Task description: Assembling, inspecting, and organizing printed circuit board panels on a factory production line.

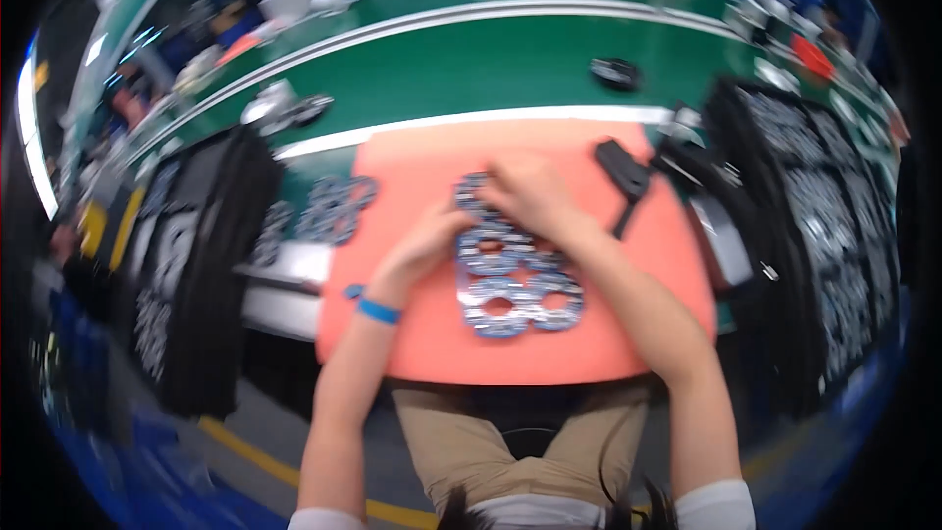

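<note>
We look down on our own two bare hands working over a salmon-pink mat (432, 334) laid on the tabletop, a soft surface that likely keeps small parts from sliding. A row of flat, silvery-blue pieces with round holes (515, 280) lies along the middle of the mat, overlapping one another. Our left hand (424, 245), a blue band (378, 311) on its wrist, rests against the near-left edge of the row, its grip curled onto a piece, seemingly to steady the row. Our right hand (530, 194) lies on the far end of the row, its grip bent down over the pieces; motion blur keeps us from telling whether it pinches one. Just right of that grip lies a black tool (626, 175). More of the same pieces (334, 208) sit left of the mat.
</note>
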Demonstrator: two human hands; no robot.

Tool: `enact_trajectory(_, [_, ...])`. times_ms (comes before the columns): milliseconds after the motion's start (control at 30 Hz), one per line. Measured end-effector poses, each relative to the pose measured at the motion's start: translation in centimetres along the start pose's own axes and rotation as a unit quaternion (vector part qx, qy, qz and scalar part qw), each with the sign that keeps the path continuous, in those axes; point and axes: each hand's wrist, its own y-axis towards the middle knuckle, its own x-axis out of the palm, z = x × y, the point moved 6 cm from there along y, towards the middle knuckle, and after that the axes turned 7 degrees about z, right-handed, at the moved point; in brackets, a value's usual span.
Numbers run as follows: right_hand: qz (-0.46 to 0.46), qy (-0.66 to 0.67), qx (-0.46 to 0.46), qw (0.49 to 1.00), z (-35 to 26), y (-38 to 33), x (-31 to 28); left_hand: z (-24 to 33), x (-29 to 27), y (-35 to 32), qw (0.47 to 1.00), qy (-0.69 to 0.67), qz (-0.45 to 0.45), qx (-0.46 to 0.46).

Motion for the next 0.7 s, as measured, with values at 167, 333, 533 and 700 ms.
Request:
enact_trajectory(167, [0.036, 0.018, -0.070, 0.997, -2.2, -0.6, -3.2, 0.1, 3.4, 0.6, 0.996, 0.039, -0.082, 0.006])
enact_trajectory(333, [0.016, 0.047, -0.019, 0.999, -3.9, 0.1, -2.0, 0.7, 2.5, -0.7, 0.995, 0.029, -0.090, 0.041])
enact_trajectory(533, [-0.008, 0.105, 0.056, 0.993, -3.1, 0.5, -1.6, 0.3, 2.1, -0.4, 0.996, 0.021, -0.088, 0.018])
enact_trajectory(700, [-0.032, 0.135, 0.024, 0.990, -2.8, 0.4, -2.8, 1.0, 2.7, -0.4, 0.997, 0.005, -0.073, 0.022])
